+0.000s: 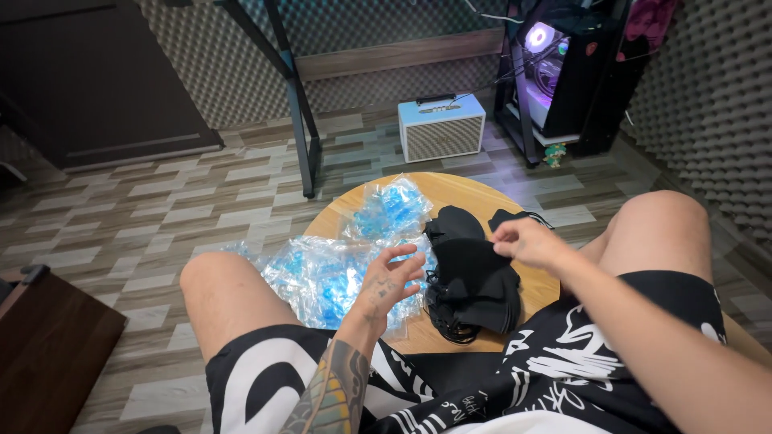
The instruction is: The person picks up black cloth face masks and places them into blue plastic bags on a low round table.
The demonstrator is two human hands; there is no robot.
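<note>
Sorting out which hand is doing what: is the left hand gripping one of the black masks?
No: the left hand hovers open over the clear blue packets, while the right hand pinches the black masks.

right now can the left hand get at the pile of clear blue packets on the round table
Probably yes. The left hand hovers open, palm up, right over the clear blue packets on the round table, with nothing between them; the black masks lie off to its side.

On the surface before my knees, the wrapped packets lie left, the stack of masks right; my left hand hovers between them; my right hand is over the masks; a speaker stands on the floor behind.
</note>
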